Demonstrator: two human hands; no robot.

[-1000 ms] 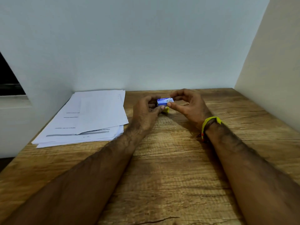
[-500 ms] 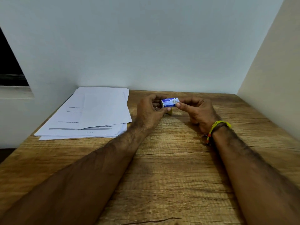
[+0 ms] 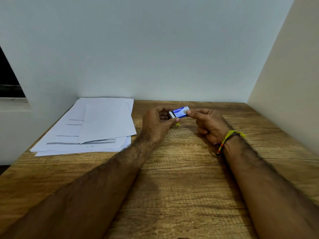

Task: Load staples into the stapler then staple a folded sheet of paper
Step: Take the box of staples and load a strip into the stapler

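Note:
A small blue and white staple box (image 3: 179, 112) is held above the wooden table (image 3: 181, 183) between both hands. My left hand (image 3: 156, 124) grips its left end, where the inner tray shows as a pale edge slightly pushed out. My right hand (image 3: 209, 124) pinches its right end with thumb and forefinger. A small yellow object (image 3: 177, 123), mostly hidden under my left thumb, lies on the table below the box; I cannot tell what it is. A stack of white printed paper sheets (image 3: 96, 125) lies to the left.
The table stands in a corner, with a pale wall behind and a cream wall on the right. The paper stack reaches the table's left edge. A dark window opening is at far left. My right wrist wears a yellow thread band.
Both hands with the box have stayed near the back middle of the table. The box has tilted slightly and its inner tray now shows at the left end.

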